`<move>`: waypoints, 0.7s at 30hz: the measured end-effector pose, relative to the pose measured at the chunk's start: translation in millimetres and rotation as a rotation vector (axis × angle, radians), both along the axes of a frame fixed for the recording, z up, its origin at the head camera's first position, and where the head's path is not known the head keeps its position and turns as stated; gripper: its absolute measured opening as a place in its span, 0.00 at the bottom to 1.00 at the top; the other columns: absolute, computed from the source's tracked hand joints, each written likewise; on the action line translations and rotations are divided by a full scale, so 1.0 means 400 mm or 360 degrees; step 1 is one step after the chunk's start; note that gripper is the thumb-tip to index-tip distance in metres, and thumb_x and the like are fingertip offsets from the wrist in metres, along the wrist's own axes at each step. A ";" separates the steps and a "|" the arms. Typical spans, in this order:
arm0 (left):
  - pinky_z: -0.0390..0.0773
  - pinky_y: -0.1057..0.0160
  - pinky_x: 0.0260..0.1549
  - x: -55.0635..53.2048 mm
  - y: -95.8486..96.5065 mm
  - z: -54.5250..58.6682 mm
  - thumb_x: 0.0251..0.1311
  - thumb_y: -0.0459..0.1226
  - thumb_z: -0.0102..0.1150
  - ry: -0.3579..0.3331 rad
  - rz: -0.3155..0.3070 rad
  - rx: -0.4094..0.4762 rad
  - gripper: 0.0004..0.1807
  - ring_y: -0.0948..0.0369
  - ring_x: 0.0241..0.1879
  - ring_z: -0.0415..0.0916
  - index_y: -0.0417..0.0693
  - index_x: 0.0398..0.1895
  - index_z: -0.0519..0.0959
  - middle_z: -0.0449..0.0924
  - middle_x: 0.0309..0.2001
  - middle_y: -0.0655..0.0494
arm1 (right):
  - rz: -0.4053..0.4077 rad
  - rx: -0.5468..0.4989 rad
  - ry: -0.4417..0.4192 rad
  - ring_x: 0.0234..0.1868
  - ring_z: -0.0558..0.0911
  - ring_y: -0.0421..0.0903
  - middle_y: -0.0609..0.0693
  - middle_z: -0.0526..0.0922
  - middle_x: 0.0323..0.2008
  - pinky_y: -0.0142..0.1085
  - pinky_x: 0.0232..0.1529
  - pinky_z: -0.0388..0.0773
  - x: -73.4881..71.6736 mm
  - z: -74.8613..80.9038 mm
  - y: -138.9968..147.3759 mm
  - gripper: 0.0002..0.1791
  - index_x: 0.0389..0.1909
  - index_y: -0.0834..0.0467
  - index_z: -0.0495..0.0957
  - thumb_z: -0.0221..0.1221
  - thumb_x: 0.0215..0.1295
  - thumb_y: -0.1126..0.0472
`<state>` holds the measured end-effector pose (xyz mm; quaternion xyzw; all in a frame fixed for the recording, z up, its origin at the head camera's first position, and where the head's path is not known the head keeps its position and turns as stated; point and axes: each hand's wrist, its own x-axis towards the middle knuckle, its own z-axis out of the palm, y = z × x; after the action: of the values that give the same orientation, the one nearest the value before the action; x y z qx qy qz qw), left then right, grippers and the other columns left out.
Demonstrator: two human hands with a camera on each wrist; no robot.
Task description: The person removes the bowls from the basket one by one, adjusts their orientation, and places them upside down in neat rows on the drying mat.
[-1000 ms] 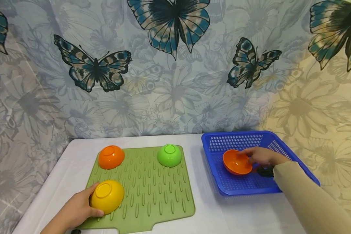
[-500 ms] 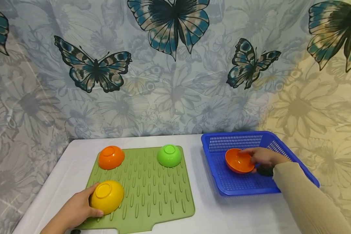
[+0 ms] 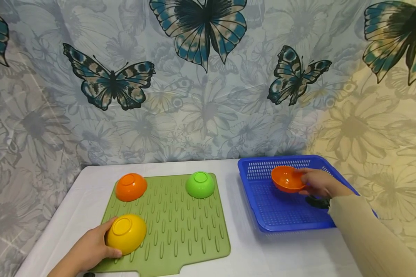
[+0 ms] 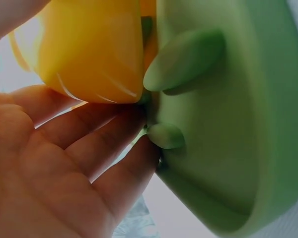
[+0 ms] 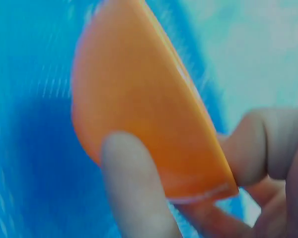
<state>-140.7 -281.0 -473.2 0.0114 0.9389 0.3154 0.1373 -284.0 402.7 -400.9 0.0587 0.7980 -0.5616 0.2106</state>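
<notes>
A yellow bowl [image 3: 126, 234] stands upside down at the front left of a green drying mat [image 3: 180, 231]. My left hand [image 3: 95, 246] grips its side, thumb near the front rim. In the left wrist view, the fingertips [image 4: 134, 153] reach down to the mat beside the yellow bowl. Over the blue basket [image 3: 263, 215], my right hand [image 3: 319, 182] pinches an orange bowl [image 3: 285, 181] by its right rim. That bowl is tilted with its inside showing. The right wrist view has a thumb [image 5: 126, 168] against the bowl's outer wall and other fingers at the rim.
Another orange bowl [image 3: 131, 187] and a light green bowl [image 3: 200, 185] lie upside down on the mat's far left and far right. White cloth [image 3: 240, 246] covers the table between mat and basket. A butterfly-print curtain [image 3: 208, 127] hangs behind.
My right hand has lifted the orange bowl up and slightly to the right, off the basket's floor. The left hand and yellow bowl stay where they were.
</notes>
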 end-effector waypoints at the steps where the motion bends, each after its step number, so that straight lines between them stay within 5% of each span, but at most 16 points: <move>1: 0.68 0.32 0.53 0.001 -0.001 -0.002 0.29 0.59 0.80 0.0004 -0.0004 0.0000 0.69 0.33 0.61 0.67 0.29 0.73 0.59 0.71 0.62 0.31 | -0.0041 -0.0073 0.0005 0.40 0.79 0.50 0.72 0.53 0.64 0.40 0.41 0.84 0.008 0.013 -0.017 0.40 0.76 0.71 0.42 0.43 0.62 0.76; 7: 0.68 0.31 0.54 0.003 -0.004 -0.004 0.30 0.60 0.80 0.0005 -0.0010 -0.0027 0.70 0.32 0.61 0.66 0.28 0.73 0.57 0.70 0.63 0.29 | -0.0142 -0.0399 0.0096 0.40 0.81 0.48 0.68 0.54 0.65 0.39 0.41 0.84 0.060 0.082 -0.136 0.38 0.76 0.67 0.48 0.44 0.65 0.76; 14: 0.66 0.30 0.54 -0.005 0.005 -0.004 0.33 0.56 0.80 -0.0022 -0.0025 -0.0036 0.69 0.31 0.62 0.64 0.27 0.74 0.55 0.67 0.64 0.27 | -0.0080 -0.0377 0.0191 0.43 0.80 0.52 0.68 0.53 0.70 0.43 0.43 0.84 0.112 0.111 -0.258 0.36 0.74 0.67 0.56 0.46 0.62 0.75; 18: 0.59 0.28 0.58 0.001 0.010 0.008 0.34 0.58 0.79 0.0112 -0.0121 -0.0205 0.70 0.29 0.67 0.52 0.23 0.72 0.55 0.56 0.69 0.23 | -0.0060 -0.0357 0.0209 0.44 0.80 0.54 0.68 0.52 0.71 0.46 0.42 0.84 0.130 0.111 -0.300 0.36 0.74 0.67 0.59 0.47 0.60 0.75; 21: 0.42 0.26 0.62 0.015 0.026 0.042 0.32 0.60 0.80 0.0256 -0.0139 -0.0403 0.74 0.27 0.70 0.33 0.20 0.72 0.50 0.41 0.71 0.19 | -0.0063 -0.0349 0.0223 0.43 0.80 0.54 0.68 0.53 0.71 0.47 0.42 0.84 0.146 0.107 -0.321 0.36 0.73 0.67 0.60 0.47 0.60 0.76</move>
<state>-134.5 -270.7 -456.6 0.0602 0.9777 0.1864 0.0755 -225.5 274.2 -358.3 0.0116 0.7432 -0.6522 0.1485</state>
